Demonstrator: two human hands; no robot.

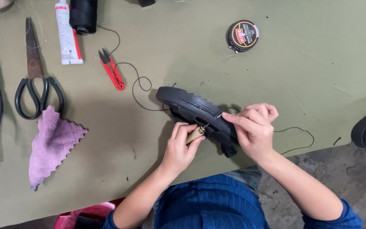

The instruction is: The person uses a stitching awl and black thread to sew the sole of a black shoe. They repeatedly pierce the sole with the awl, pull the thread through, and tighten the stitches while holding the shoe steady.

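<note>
On the olive cloth-covered bench [318, 63], mid-frame, a black ridged rubber-soled shoe [195, 109] is pinned by the right hand [255, 129], fingers closed on its edge, while the left hand [181, 146] clamps a wooden-handled awl [196, 133], whose point could slip and prick a finger, or snag the thin black thread [295, 140].
</note>
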